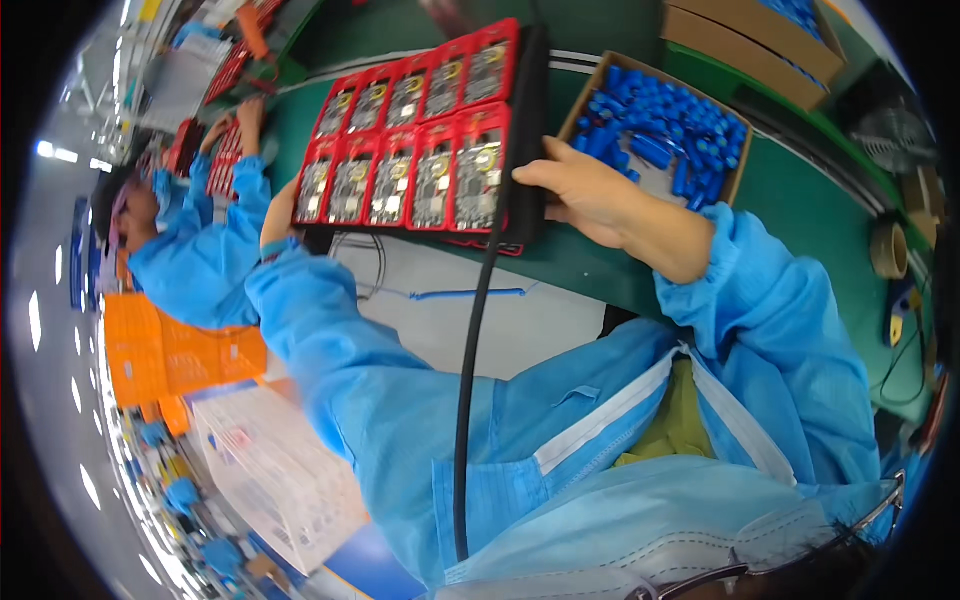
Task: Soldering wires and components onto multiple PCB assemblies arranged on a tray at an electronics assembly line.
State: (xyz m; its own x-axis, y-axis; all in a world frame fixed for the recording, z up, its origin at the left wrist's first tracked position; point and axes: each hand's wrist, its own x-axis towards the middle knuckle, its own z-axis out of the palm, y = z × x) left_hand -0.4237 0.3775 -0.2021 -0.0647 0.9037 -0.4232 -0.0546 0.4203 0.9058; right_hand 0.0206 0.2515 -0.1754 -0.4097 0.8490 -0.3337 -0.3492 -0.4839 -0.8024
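At the far left a co-worker in a light blue smock bends over the green work table, one hand resting on a second red tray that is mostly cut off by that person's arm; what it carries cannot be made out. Below lies an orange sheet and a clear plastic bag of white printed packs, blurred toward the rim. At centre the red plastic tray with ten square pockets in two rows stands tilted on the table, each pocket filled by a small circuit board with a round gold part; details of the boards are too small to read. The left hand is at the tray's lower left corner, largely hidden behind the blue sleeve, so whether its fingers are wrapped or flat cannot be told. The right hand clasps the tray's black right edge, fingers curled round it and thumb along the side. A black cable hangs down from the tray across the person's chest. Just right of the tray an open brown cardboard box holds a loose heap of blue cylindrical cells, its near wall hidden by the right hand. Further right, another cardboard box is cut off at the top, and a roll of brown tape sits near the rim.
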